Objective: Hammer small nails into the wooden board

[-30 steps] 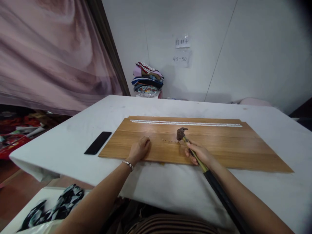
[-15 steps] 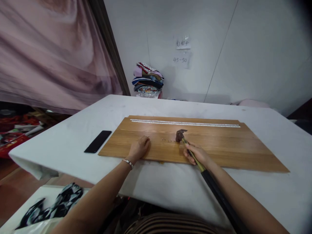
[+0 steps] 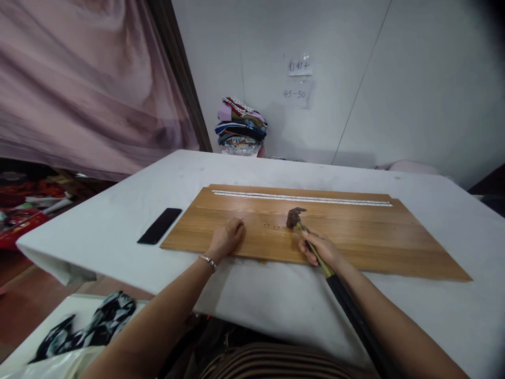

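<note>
A long wooden board [image 3: 355, 237] lies on a white table [image 3: 118, 210]. My right hand [image 3: 321, 247] is closed around the yellow-green shaft of a hammer [image 3: 294, 217], near its dark head. The head rests on the board at the right end of a short row of small nails [image 3: 274, 227]. My left hand [image 3: 226, 239] rests on the board's near edge with fingers curled and pinched at a small nail [image 3: 239, 219]. A silver bracelet circles that wrist.
A black phone [image 3: 159, 225] lies on the table left of the board. A white strip [image 3: 302, 198] runs along the board's far edge. Folded clothes [image 3: 241, 126] are stacked against the wall. A patterned cloth [image 3: 90, 326] lies lower left.
Both hands and the hammer stay almost where they were; only the camera view has shifted slightly.
</note>
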Motion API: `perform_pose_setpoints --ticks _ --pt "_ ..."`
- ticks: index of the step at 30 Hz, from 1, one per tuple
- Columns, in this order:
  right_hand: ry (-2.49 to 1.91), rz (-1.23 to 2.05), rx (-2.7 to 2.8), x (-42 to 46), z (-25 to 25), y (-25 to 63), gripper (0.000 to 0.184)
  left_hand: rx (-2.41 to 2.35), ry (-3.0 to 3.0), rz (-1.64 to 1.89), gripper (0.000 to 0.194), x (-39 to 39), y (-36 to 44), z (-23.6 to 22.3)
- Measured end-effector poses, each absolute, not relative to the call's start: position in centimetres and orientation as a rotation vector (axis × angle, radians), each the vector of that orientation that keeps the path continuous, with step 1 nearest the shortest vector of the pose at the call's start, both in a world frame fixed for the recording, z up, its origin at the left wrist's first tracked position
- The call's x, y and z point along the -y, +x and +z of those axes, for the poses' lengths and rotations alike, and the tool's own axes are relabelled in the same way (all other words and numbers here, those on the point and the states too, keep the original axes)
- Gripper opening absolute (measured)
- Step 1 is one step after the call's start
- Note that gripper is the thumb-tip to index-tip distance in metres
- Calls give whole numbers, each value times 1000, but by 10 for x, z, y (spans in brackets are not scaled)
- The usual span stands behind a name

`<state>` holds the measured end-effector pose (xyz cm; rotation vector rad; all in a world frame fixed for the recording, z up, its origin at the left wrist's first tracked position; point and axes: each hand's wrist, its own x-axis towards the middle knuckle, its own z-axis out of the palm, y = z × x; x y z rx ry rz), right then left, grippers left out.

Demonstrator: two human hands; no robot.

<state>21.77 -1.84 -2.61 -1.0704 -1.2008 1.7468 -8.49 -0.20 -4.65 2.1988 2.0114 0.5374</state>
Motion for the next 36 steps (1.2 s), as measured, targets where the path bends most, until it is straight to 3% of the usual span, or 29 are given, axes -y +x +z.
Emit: perform_pose_setpoints --ticks 18,36 --pt "-1051 1731 1185 19 -26 219 39 -2003 2172 568 18 3 -84 -45" --pt "-1085 1717 1218 19 -28 218 48 -2016 2204 527 17 1 -85 -48"
